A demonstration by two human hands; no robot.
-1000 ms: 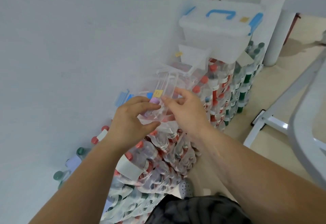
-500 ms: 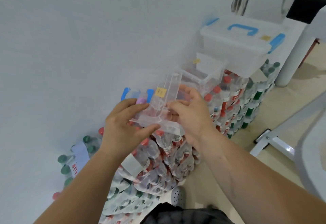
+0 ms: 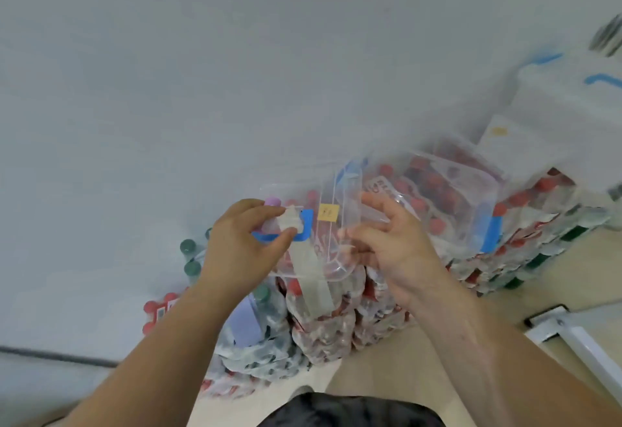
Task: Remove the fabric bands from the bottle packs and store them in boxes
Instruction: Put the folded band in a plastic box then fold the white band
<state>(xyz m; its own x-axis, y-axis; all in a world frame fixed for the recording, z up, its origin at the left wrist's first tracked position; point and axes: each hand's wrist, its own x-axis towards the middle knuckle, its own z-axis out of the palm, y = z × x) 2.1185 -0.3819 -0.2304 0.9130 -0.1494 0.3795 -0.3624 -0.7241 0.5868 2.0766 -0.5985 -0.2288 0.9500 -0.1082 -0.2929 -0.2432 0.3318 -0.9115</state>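
1. Clearly, the upper end of a pale grey fabric band (image 3: pixel 308 275) is pinched between the thumb and forefinger of the left hand (image 3: pixel 242 248).
2. From that pinch the band is seen running down over a shrink-wrapped pack of red-capped bottles (image 3: pixel 330 329); whether it is still wrapped round the pack cannot be told.
3. The near wall of a clear plastic box with blue latches (image 3: pixel 447 191) is gripped by the right hand (image 3: pixel 400 248), with the thumb above and the fingers curled below.
4. The box is held tilted just above the bottle packs, and the band's pinched end is held against its left side.
5. A small yellow sticker (image 3: pixel 328 213) is stuck on the box between the two hands.
6. Green-capped bottles (image 3: pixel 190 260) are stacked left of the left wrist, against a white wall (image 3: pixel 235 73).
7. A white lidded storage box with a blue handle (image 3: pixel 565 113) is set on the packs at the upper right.
8. A white metal frame (image 3: pixel 572 332) is seen on the beige floor (image 3: pixel 370 376) at the lower right.
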